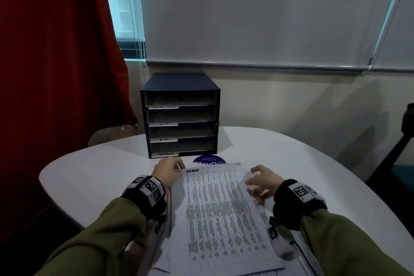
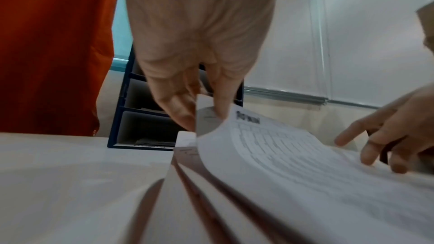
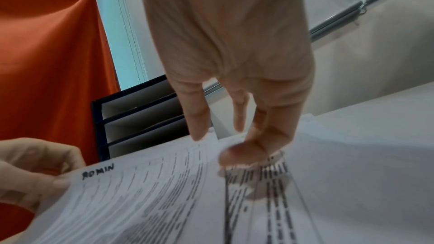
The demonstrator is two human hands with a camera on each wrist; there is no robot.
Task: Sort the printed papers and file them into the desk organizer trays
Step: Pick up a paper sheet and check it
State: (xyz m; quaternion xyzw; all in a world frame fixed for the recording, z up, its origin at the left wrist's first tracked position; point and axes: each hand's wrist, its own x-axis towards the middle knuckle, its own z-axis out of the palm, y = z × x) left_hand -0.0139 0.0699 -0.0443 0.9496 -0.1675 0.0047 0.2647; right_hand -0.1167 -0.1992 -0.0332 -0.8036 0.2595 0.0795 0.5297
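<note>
While olive-green sleeves (image 1: pixel 107 228) with black wrist bands framed the near edge, a stack of printed papers (image 1: pixel 224 215) lay flat on the smooth white counter (image 1: pixel 94 175), its rounded rim curving away on both sides. The top sheet (image 3: pixel 145 198), thin and covered with dense columns of print, bore "ADMIN" handwritten at its far left corner. That corner was pinched between the thumb and fingers of the left hand (image 1: pixel 168 171) and bowed upward off the sheets beneath. The right hand (image 1: pixel 262 182) hovered over the far right part of the stack with fingers spread and loosely extended, grasping nothing; its fingertips (image 3: pixel 234 155) looked to be touching the paper. Just beyond the stack a round blue sticker (image 1: pixel 209 160) lay partly covered. Farther back stood the boxy dark-blue desk organizer (image 1: pixel 180 116), four stacked open trays with pale liners and white labels, the lowest reading "ADMIN". A red curtain (image 1: pixel 56 63) hung to the left.
</note>
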